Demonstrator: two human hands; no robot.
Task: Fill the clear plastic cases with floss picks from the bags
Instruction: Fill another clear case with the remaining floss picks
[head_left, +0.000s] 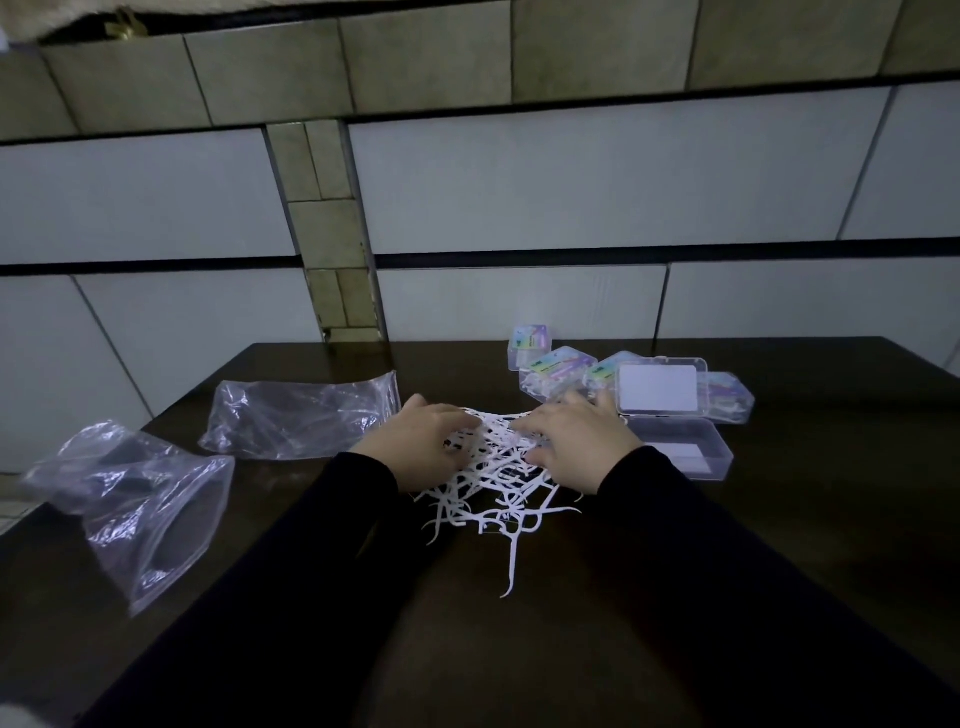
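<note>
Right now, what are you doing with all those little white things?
A person is gathering a pile of white floss picks on the dark table. The left hand and right hand both rest on the pile. Two empty plastic bags lie to the left. An open clear case waits on the right, beside closed cases.

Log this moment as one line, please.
phase: gathering | left hand and right hand: on floss pick pile | open case: no picks visible | bags: emptied, left

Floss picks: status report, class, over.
Left hand, right hand gathering the floss picks. Open case not yet filled. Nothing blocking.
</note>
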